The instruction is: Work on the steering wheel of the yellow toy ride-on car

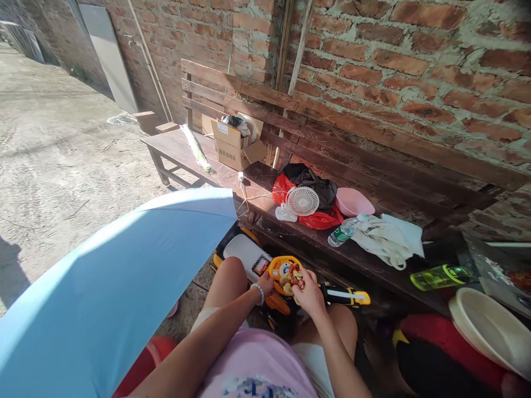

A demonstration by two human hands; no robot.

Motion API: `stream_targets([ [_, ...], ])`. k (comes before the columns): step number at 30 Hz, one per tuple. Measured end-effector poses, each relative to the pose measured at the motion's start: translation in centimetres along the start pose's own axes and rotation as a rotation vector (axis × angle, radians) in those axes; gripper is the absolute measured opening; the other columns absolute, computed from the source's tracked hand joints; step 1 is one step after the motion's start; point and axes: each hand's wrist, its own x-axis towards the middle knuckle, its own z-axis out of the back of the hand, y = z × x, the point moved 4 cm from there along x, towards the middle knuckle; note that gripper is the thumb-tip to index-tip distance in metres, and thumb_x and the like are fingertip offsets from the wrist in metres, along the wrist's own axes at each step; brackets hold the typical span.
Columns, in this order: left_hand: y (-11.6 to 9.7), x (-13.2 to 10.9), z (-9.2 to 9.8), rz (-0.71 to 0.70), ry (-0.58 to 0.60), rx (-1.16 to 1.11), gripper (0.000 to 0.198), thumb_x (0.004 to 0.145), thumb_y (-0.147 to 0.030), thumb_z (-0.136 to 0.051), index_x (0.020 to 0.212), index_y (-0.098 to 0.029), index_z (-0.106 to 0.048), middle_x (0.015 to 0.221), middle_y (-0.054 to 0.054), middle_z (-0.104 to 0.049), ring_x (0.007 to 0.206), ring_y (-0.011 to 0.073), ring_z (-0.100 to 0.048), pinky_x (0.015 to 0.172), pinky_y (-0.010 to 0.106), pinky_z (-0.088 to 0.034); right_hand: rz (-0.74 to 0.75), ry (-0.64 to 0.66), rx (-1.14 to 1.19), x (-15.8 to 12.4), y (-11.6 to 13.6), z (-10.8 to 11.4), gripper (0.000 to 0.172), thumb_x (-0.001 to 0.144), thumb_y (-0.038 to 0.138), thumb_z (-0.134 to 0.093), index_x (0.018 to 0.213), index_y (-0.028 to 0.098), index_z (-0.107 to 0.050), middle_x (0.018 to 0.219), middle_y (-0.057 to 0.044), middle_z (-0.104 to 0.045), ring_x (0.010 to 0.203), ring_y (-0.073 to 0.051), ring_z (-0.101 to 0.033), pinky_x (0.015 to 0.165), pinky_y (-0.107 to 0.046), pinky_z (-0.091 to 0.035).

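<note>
Your left hand (pixel 264 284) is gripping the rim of a round yellow plastic toy steering wheel (pixel 279 268), and your right hand (pixel 310 293) is pressing on its reddish-brown centre, above an orange-and-black toy vehicle (pixel 276 304). A pale blue umbrella (pixel 103 282) is spreading at your left, and a weathered brown wooden bench (pixel 194 155) is standing just ahead.

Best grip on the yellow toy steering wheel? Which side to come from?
Probably its far rim, coming from above. The yellow toy steering wheel is a ring facing up toward the person, so hands can wrap the rim there. The near side is crowded by the left hand and right hand.
</note>
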Motion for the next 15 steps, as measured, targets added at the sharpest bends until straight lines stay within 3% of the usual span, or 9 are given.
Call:
stream_targets([
  [3,0.1,0.0,0.0,0.026,-0.004,-0.010,0.037,0.104,-0.043,-0.064,0.135,-0.025,-0.059,0.101,0.009,-0.079,0.083,0.0245,-0.080,0.074,0.034,-0.063,0.059,-0.069,-0.065,2.6,1.6,0.8,0.072,0.092,0.023,-0.056,0.164,0.022,-0.051,0.165,-0.013,-0.049,0.140,-0.027,-0.061,0.117,-0.033,-0.047],
  [7,0.2,0.2,0.3,0.057,-0.013,-0.001,0.035,0.106,-0.040,-0.060,0.136,-0.023,-0.057,0.105,0.010,-0.079,0.088,0.0260,-0.082,0.075,0.032,-0.062,0.091,0.065,-0.223,4.3,3.4,-1.7,0.073,0.094,0.026,-0.064,0.166,0.027,-0.051,0.173,-0.012,-0.043,0.150,-0.033,-0.050,0.120,-0.040,-0.044],
  [11,0.4,0.3,0.4,0.067,-0.012,0.003,0.037,0.106,-0.040,-0.060,0.139,-0.023,-0.055,0.104,0.010,-0.079,0.093,0.0276,-0.083,0.078,0.033,-0.063,0.081,0.057,-0.265,4.8,3.5,-3.2,0.071,0.095,0.035,-0.070,0.164,0.027,-0.053,0.167,-0.013,-0.049,0.143,-0.033,-0.055,0.117,-0.039,-0.044],
  [15,0.4,0.3,0.2,0.074,-0.014,0.009,0.037,0.107,-0.037,-0.058,0.142,-0.024,-0.054,0.103,0.010,-0.080,0.091,0.0263,-0.083,0.080,0.034,-0.064,0.090,0.082,-0.262,5.0,3.2,-3.0,0.061,0.094,0.029,-0.069,0.155,0.028,-0.062,0.150,-0.011,-0.061,0.135,-0.029,-0.061,0.116,-0.035,-0.045],
])
